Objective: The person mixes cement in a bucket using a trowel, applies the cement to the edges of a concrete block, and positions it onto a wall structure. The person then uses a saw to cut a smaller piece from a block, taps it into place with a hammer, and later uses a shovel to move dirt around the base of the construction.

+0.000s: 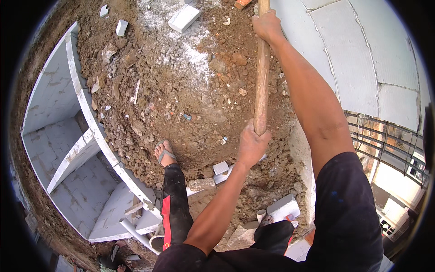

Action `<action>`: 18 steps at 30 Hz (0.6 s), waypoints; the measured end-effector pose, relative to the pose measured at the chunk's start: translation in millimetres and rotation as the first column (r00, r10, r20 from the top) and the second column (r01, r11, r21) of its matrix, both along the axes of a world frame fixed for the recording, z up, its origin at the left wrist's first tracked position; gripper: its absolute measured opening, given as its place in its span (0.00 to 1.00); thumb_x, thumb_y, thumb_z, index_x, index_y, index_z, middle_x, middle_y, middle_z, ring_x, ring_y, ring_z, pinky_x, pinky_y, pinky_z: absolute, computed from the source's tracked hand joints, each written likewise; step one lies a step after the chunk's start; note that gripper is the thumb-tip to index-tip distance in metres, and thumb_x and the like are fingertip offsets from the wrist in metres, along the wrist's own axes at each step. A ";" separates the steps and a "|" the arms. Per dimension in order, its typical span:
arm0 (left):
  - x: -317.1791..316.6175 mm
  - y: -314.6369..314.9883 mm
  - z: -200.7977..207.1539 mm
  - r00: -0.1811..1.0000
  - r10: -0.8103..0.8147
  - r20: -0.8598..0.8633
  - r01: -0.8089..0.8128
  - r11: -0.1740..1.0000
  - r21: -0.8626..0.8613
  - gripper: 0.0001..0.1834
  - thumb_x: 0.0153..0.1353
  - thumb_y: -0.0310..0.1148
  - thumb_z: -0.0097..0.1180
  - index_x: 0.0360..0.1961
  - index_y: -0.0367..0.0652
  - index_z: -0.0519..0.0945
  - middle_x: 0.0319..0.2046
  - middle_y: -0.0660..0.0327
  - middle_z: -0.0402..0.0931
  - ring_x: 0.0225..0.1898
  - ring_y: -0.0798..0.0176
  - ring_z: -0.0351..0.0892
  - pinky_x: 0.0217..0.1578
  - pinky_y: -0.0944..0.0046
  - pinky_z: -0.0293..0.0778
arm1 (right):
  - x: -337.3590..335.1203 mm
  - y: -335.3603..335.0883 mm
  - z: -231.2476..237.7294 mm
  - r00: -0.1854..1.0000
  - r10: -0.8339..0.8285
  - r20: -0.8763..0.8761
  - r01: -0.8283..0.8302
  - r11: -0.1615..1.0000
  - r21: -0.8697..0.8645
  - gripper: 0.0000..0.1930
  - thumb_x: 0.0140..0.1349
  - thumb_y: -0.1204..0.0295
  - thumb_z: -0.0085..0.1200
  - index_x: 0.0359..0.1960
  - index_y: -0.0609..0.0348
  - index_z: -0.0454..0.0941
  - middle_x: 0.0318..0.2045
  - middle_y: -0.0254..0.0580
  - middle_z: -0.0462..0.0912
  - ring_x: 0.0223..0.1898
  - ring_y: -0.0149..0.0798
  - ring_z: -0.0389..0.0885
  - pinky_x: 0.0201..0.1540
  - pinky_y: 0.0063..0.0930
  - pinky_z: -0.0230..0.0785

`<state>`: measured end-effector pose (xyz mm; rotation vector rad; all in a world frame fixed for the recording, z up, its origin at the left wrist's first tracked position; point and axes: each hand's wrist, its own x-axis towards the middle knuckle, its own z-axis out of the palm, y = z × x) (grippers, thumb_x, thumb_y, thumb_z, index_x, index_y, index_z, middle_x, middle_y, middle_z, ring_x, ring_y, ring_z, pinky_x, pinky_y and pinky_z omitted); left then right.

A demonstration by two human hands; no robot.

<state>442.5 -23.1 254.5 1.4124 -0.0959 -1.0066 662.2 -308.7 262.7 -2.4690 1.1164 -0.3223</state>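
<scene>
Hands grip one long wooden handle point(261, 77) that runs nearly upright through the middle of the view, over a mound of brown soil and rubble point(190, 90). The left hand point(251, 145) is clamped around the handle's lower end, fingers wrapped fully round the wood. The right hand point(267, 26) is closed on the handle far higher up, near the top edge, its arm stretched out straight. The tool's head cannot be seen. A foot in a grey sandal point(165, 153) stands on the soil just left of the left hand. White block pieces point(184, 18) lie scattered on the mound, one near the top and others close to the legs. A white block-walled pit point(68, 149) opens at the left, and a curved white block wall point(358, 54) rises at the right.
</scene>
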 end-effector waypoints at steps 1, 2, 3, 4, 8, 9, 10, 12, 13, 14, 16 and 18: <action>-13.2 9.3 13.4 1.000 0.021 -0.020 -0.021 1.000 0.000 0.11 0.59 0.30 0.59 0.40 0.35 0.76 0.19 0.64 0.73 0.17 0.70 0.73 0.20 0.64 0.70 | -13.5 8.2 3.3 0.998 -0.033 -0.047 0.036 0.998 0.056 0.34 0.61 0.59 0.56 0.56 0.82 0.63 0.49 0.75 0.81 0.53 0.66 0.82 0.59 0.46 0.75; -33.3 16.2 25.1 0.999 0.027 -0.026 -0.027 1.000 0.010 0.11 0.59 0.30 0.59 0.40 0.35 0.76 0.19 0.64 0.73 0.17 0.70 0.73 0.20 0.64 0.70 | -30.6 16.4 7.7 0.993 -0.066 -0.097 0.076 0.991 0.107 0.34 0.61 0.60 0.56 0.56 0.82 0.63 0.48 0.75 0.81 0.52 0.67 0.83 0.59 0.46 0.75; -60.7 24.6 39.8 0.998 0.046 0.049 -0.048 0.998 0.031 0.12 0.59 0.30 0.59 0.41 0.35 0.76 0.20 0.64 0.73 0.18 0.68 0.74 0.21 0.63 0.70 | -53.1 27.5 12.1 0.992 -0.051 -0.115 0.068 0.987 0.145 0.32 0.61 0.61 0.57 0.55 0.82 0.64 0.48 0.75 0.81 0.52 0.66 0.83 0.59 0.46 0.75; -84.7 31.7 56.2 0.990 0.059 0.124 -0.064 0.997 0.038 0.13 0.59 0.31 0.60 0.42 0.35 0.76 0.21 0.63 0.74 0.19 0.67 0.74 0.21 0.62 0.71 | -80.5 35.5 16.5 0.990 -0.043 -0.132 0.066 0.983 0.170 0.30 0.61 0.62 0.57 0.54 0.81 0.65 0.47 0.75 0.82 0.51 0.66 0.83 0.59 0.46 0.75; -145.1 83.2 116.3 0.980 -0.107 -0.168 0.134 0.978 0.159 0.16 0.58 0.32 0.61 0.43 0.34 0.75 0.25 0.59 0.76 0.24 0.64 0.77 0.25 0.58 0.72 | -168.2 86.4 41.8 0.981 -0.092 -0.172 0.133 0.961 0.243 0.27 0.61 0.63 0.59 0.51 0.77 0.67 0.42 0.74 0.83 0.48 0.65 0.84 0.54 0.49 0.77; -163.6 101.0 119.0 0.947 -0.181 -0.265 0.232 0.957 0.176 0.16 0.57 0.31 0.61 0.44 0.34 0.74 0.26 0.58 0.76 0.25 0.63 0.77 0.26 0.58 0.73 | -184.4 109.1 53.2 0.976 -0.110 -0.186 0.164 0.938 0.306 0.26 0.61 0.64 0.58 0.51 0.76 0.67 0.41 0.74 0.83 0.47 0.66 0.85 0.53 0.50 0.77; -177.1 118.6 131.9 0.948 -0.185 -0.258 0.235 0.955 0.180 0.16 0.57 0.31 0.61 0.44 0.34 0.74 0.26 0.58 0.76 0.25 0.63 0.77 0.26 0.58 0.73 | -201.8 131.1 66.0 0.970 -0.131 -0.202 0.199 0.911 0.362 0.25 0.61 0.65 0.57 0.52 0.75 0.67 0.39 0.73 0.83 0.46 0.67 0.85 0.52 0.50 0.78; -202.8 137.1 153.4 0.957 -0.157 -0.245 0.229 0.926 0.301 0.13 0.59 0.29 0.59 0.43 0.35 0.75 0.23 0.60 0.75 0.22 0.67 0.76 0.24 0.61 0.73 | -241.6 152.7 65.0 0.943 -0.193 -0.270 0.270 0.920 0.285 0.23 0.62 0.67 0.56 0.52 0.72 0.67 0.39 0.73 0.83 0.45 0.69 0.84 0.50 0.52 0.77; -214.0 151.5 153.7 0.958 -0.158 -0.238 0.228 0.925 0.304 0.13 0.59 0.29 0.59 0.43 0.35 0.75 0.23 0.60 0.75 0.22 0.67 0.76 0.24 0.61 0.73 | -250.1 166.1 75.1 0.945 -0.194 -0.263 0.269 0.919 0.289 0.23 0.62 0.67 0.56 0.52 0.72 0.67 0.39 0.73 0.83 0.45 0.69 0.84 0.50 0.52 0.77; -226.0 165.4 148.3 0.972 -0.136 -0.190 0.184 0.946 0.266 0.13 0.59 0.29 0.59 0.44 0.36 0.75 0.21 0.61 0.75 0.21 0.68 0.76 0.23 0.62 0.72 | -255.9 178.7 88.3 0.951 -0.188 -0.247 0.261 0.913 0.313 0.22 0.63 0.68 0.56 0.53 0.71 0.66 0.37 0.70 0.83 0.41 0.65 0.85 0.46 0.52 0.78; -244.2 185.6 147.6 0.984 -0.127 -0.126 0.152 0.963 0.220 0.13 0.60 0.28 0.58 0.45 0.36 0.75 0.19 0.61 0.74 0.19 0.69 0.75 0.21 0.63 0.72 | -275.8 195.2 91.1 0.968 -0.174 -0.181 0.221 0.933 0.283 0.22 0.64 0.70 0.58 0.53 0.70 0.65 0.35 0.68 0.83 0.38 0.64 0.86 0.43 0.52 0.78; -275.5 210.7 168.1 0.936 -0.158 -0.315 0.230 0.951 0.207 0.15 0.60 0.27 0.58 0.47 0.35 0.74 0.17 0.62 0.73 0.18 0.70 0.74 0.20 0.63 0.72 | -332.9 226.2 60.0 0.963 -0.162 -0.215 0.213 0.947 0.241 0.21 0.63 0.70 0.57 0.53 0.69 0.65 0.34 0.69 0.82 0.39 0.67 0.85 0.44 0.52 0.77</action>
